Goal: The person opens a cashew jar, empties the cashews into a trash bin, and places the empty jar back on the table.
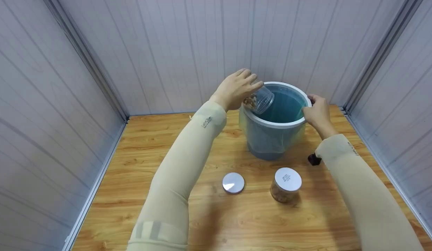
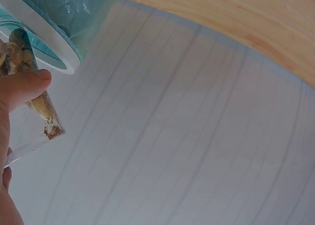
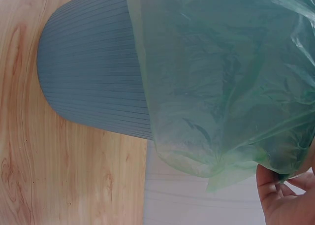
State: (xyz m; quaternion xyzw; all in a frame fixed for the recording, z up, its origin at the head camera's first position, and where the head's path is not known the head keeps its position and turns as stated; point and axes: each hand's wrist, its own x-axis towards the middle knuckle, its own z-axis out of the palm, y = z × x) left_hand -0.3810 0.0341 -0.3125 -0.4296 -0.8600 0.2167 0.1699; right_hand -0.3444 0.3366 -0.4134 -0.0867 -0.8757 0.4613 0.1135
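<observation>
Two hands are up at a grey bin that stands toward the back of the wooden counter, close to the panelled wall. The left hand grips a clear open jar, fingers curled over its side, and holds it tipped with its mouth pointing down into the bin's opening, just over the white rim; brownish contents sit in the end of the jar nearest the palm. In the left wrist view the thumb presses on the jar's wall, with the rim and green liner just behind it. The right hand pinches the far right side of the rim, its fingers closed on the edge of the green bag that lines the bin and drapes over its ribbed outside. Nearer on the counter lie a loose silver lid and, just to its right, a closed jar with a silver cap and brown contents, the two apart from each other.
</observation>
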